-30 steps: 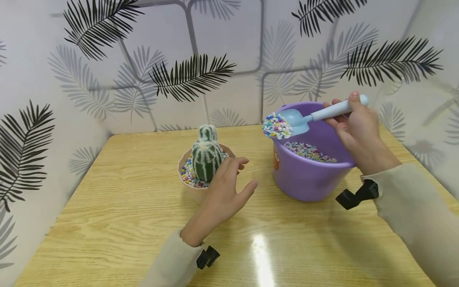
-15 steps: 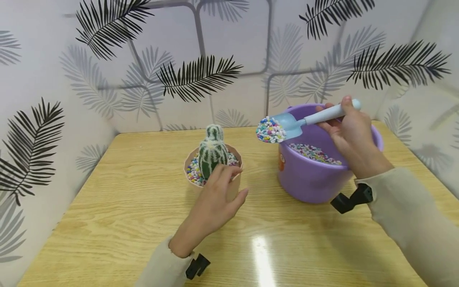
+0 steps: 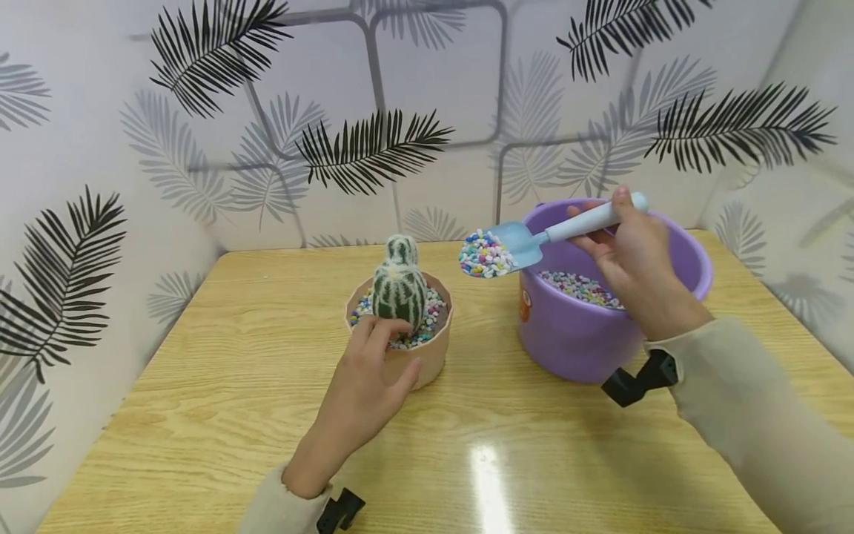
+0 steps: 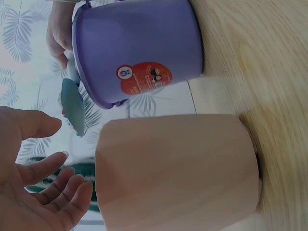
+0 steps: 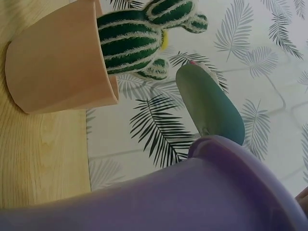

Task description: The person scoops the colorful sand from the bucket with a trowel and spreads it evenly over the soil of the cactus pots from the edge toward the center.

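Note:
My right hand (image 3: 637, 263) grips the white handle of a light blue scoop (image 3: 520, 241) over the purple bucket's left rim. Multicoloured pebbles (image 3: 485, 254) fill the scoop's blade, which points left. More of the same pebbles lie inside the purple bucket (image 3: 574, 345). A green cactus with white stripes (image 3: 399, 293) stands in a peach flower pot (image 3: 427, 363), with pebbles around its base. In front of the pot's near rim is my left hand (image 3: 367, 378), fingers loosely bent and holding nothing. The left wrist view shows this hand's fingers (image 4: 43, 171) spread near the pot's rim.
All of this stands on a light wooden table (image 3: 220, 415). A wall with leaf-patterned paper (image 3: 373, 81) rises behind the table. An orange-red label (image 4: 144, 78) shows on the bucket's side. A black wrist camera (image 3: 639, 378) sits on the right sleeve.
My right hand has carried the loaded scoop left, from above the bucket toward the pot. My left hand has drawn back left and down, uncovering more of the pot's front. The view shifts slightly.

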A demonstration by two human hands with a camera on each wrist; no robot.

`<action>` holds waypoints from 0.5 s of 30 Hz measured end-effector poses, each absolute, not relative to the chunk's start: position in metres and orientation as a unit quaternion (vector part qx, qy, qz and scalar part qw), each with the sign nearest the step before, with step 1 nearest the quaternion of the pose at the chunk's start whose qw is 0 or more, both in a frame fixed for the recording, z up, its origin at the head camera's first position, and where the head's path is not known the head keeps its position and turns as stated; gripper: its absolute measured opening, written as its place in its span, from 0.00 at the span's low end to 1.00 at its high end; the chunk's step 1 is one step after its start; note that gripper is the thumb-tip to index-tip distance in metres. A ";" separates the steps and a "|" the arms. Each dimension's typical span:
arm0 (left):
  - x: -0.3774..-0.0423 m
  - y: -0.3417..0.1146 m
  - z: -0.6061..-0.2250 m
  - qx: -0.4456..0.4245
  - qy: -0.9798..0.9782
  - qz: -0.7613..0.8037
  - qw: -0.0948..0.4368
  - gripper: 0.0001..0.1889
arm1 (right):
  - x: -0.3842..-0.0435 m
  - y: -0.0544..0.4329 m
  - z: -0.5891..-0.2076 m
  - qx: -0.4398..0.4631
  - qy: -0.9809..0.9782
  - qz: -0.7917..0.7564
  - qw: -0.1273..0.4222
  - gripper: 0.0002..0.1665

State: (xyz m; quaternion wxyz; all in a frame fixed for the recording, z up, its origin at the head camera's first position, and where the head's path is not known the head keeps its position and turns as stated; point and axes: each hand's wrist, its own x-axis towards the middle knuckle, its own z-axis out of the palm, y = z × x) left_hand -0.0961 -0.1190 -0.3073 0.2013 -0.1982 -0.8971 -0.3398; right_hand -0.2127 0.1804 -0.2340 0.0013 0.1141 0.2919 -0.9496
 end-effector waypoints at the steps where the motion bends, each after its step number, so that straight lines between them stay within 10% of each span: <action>1: -0.096 -0.121 -0.308 -0.196 -0.897 -0.342 0.203 0.18 | -0.212 0.180 -0.234 0.113 0.293 -0.949 0.002 0.09; 15: -0.121 -0.161 -0.320 -0.189 -0.874 -0.404 0.194 0.34 | -0.210 0.161 -0.233 0.121 0.343 -0.931 0.022 0.18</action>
